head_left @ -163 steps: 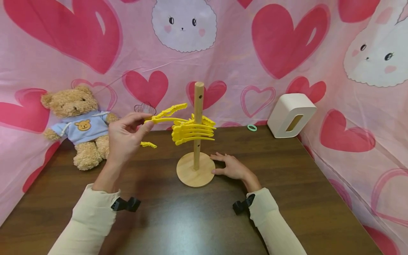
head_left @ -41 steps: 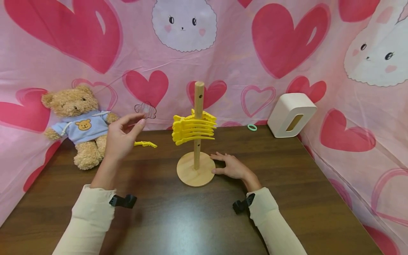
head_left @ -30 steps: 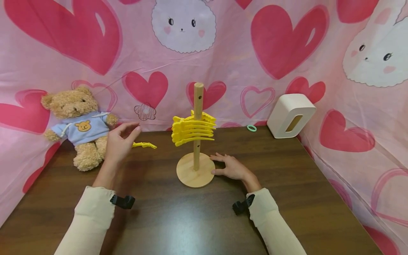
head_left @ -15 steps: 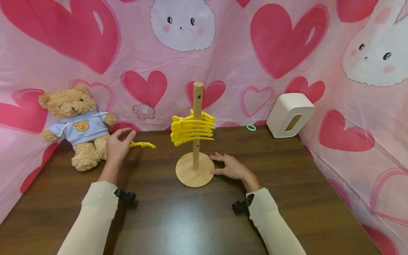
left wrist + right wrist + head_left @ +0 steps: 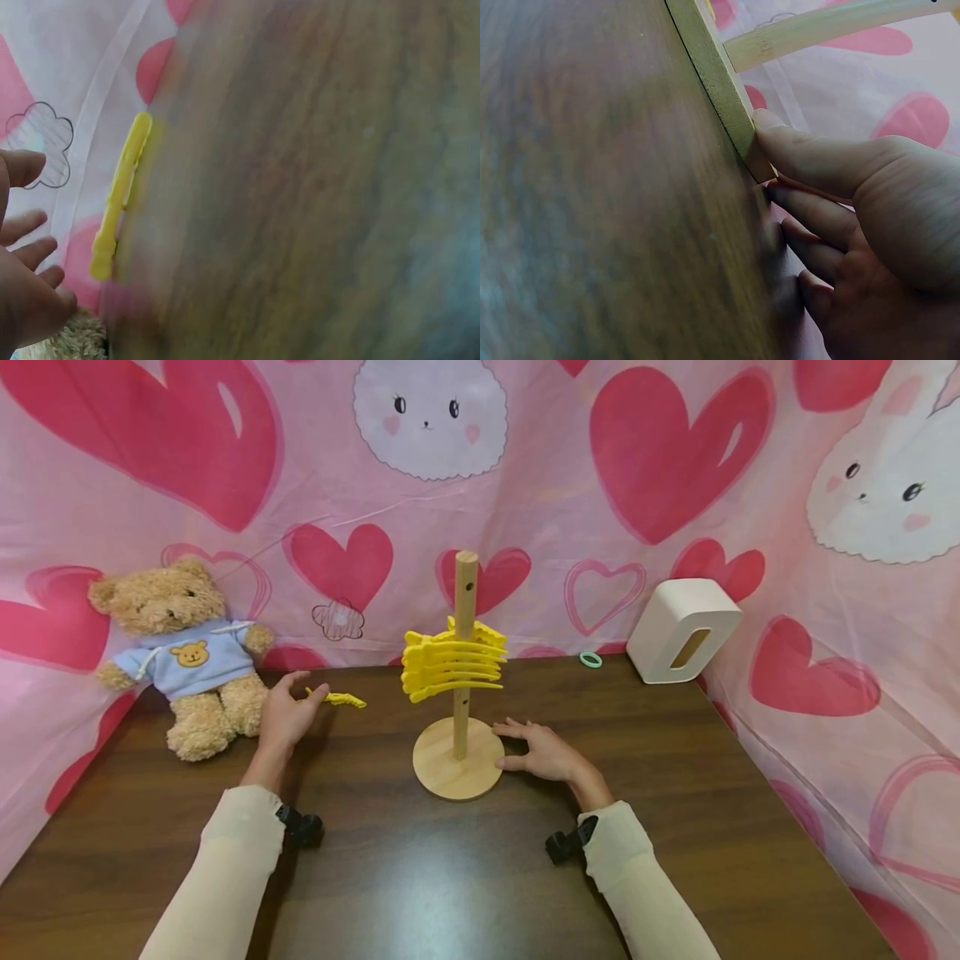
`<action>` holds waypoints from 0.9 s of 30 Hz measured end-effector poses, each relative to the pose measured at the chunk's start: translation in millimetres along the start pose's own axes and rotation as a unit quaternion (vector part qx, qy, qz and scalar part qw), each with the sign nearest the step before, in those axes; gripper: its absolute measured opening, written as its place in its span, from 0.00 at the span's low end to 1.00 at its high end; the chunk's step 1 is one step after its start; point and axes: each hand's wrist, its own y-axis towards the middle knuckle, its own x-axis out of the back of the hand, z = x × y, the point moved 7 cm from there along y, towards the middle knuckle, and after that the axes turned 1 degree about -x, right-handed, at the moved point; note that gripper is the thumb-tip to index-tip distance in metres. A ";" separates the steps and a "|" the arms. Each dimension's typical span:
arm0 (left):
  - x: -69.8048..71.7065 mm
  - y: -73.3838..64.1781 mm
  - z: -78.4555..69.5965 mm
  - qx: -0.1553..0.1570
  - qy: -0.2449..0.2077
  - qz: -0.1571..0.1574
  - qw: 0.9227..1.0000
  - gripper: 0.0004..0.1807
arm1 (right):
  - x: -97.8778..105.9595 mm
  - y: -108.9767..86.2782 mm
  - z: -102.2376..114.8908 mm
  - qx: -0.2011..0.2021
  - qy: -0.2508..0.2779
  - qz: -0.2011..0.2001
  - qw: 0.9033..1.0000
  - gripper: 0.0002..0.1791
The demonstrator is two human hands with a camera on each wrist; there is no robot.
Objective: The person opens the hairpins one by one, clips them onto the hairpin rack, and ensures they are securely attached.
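A yellow alligator hair clip lies on the brown table toward the back left. My left hand is low beside it, thumb and fingers spread, overlapping the clip's left end in the head view. In the left wrist view the hand shows apart from the clip. Several more yellow clips are clamped around the upright post of a round wooden stand. My right hand rests at the right rim of its base. The thumb touches the base's edge, the other fingers stretched out alongside.
A teddy bear in a blue hoodie leans at the back left, close to my left hand. At the back right stand a white tissue box and a mint-green ring. Pink heart-print cloth hangs behind the table.
My left hand brought a clip to the post, where it now sits atop the other clips. Emptied, the hand then drew left and down to the clip on the table. The right hand stayed put.
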 end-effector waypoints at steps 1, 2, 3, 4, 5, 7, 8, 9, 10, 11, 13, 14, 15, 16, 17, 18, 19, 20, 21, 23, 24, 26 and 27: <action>-1.1 -0.2 0.3 0.003 0.002 0.002 1.000 0.33 | -0.1 0.1 0.1 0.001 -0.001 0.000 1.000 0.35; -2.3 -0.3 0.6 0.006 0.003 0.007 1.000 0.35 | -0.2 0.2 0.2 0.001 -0.002 0.001 1.000 0.35; -3.5 -0.1 0.9 0.010 0.005 0.013 1.000 0.36 | -0.4 0.3 0.3 0.001 -0.003 0.001 1.000 0.35; -5.0 -0.3 1.6 0.015 0.007 0.020 1.000 0.37 | -0.5 0.4 0.3 0.001 -0.003 0.001 1.000 0.35; -6.7 -0.2 2.2 0.020 0.007 0.030 0.999 0.38 | -0.5 0.5 0.4 0.001 -0.004 0.001 1.000 0.35; -9.9 -0.1 4.3 0.030 0.007 0.049 0.998 0.40 | -0.6 0.7 0.6 0.000 -0.004 0.002 1.000 0.35; -11.2 -0.1 5.1 0.032 0.009 0.057 0.998 0.40 | -0.7 0.8 0.7 0.000 -0.005 0.002 1.000 0.35; -12.5 -0.2 5.9 0.033 0.008 0.065 0.997 0.41 | -0.7 0.9 0.7 0.000 -0.006 0.002 1.000 0.35; -13.5 -0.6 6.5 0.034 0.006 0.070 0.997 0.41 | -0.7 1.0 0.8 0.000 -0.006 0.002 1.000 0.35; -14.3 -1.0 6.6 0.032 0.007 0.074 0.997 0.41 | -0.7 1.0 0.9 0.000 -0.007 0.003 1.000 0.35; -15.3 -1.0 6.9 0.022 0.010 0.078 0.997 0.41 | -0.4 1.0 1.0 0.001 -0.008 0.003 1.000 0.35; -15.7 -0.9 7.0 0.017 0.012 0.080 0.997 0.41 | -0.3 1.1 1.0 0.002 -0.008 0.003 1.000 0.35; -16.4 -0.5 7.6 0.014 0.012 0.083 0.996 0.41 | -0.1 0.9 1.2 0.002 -0.008 0.003 1.000 0.35; -16.6 -0.1 8.1 0.010 0.017 0.084 0.996 0.42 | 0.1 0.8 1.3 0.002 -0.008 0.003 1.000 0.35; -17.1 0.3 9.1 0.008 0.023 0.087 0.996 0.42 | 0.2 0.6 1.4 0.001 -0.007 0.003 1.000 0.35; -17.6 0.9 10.4 0.007 0.027 0.092 0.995 0.42 | 0.3 0.4 1.4 0.000 -0.007 0.003 1.000 0.35; -18.0 1.5 11.9 0.007 0.033 0.096 0.995 0.42 | 0.3 0.2 1.4 -0.002 -0.006 0.003 1.000 0.35; -18.3 1.8 12.9 0.006 0.040 0.100 0.994 0.41 | 0.3 -0.1 1.6 -0.004 -0.006 0.003 1.000 0.35; -18.7 1.9 13.9 0.005 0.049 0.105 0.993 0.40 | 0.3 -0.4 1.6 -0.006 -0.005 0.003 1.000 0.35; -18.9 1.8 15.0 0.001 0.065 0.113 0.991 0.37 | 0.2 -0.8 1.5 -0.009 -0.004 0.002 1.000 0.35; -19.0 1.7 15.3 0.000 0.072 0.117 0.991 0.35 | 0.2 -1.0 1.5 -0.011 -0.004 0.002 1.000 0.35; -19.5 1.6 15.1 -0.001 0.080 0.124 0.989 0.32 | 0.2 -1.1 1.3 -0.012 -0.003 0.001 1.000 0.35; -19.7 1.6 15.0 0.000 0.083 0.127 0.988 0.31 | 0.3 -1.2 1.4 -0.011 -0.002 0.001 1.000 0.35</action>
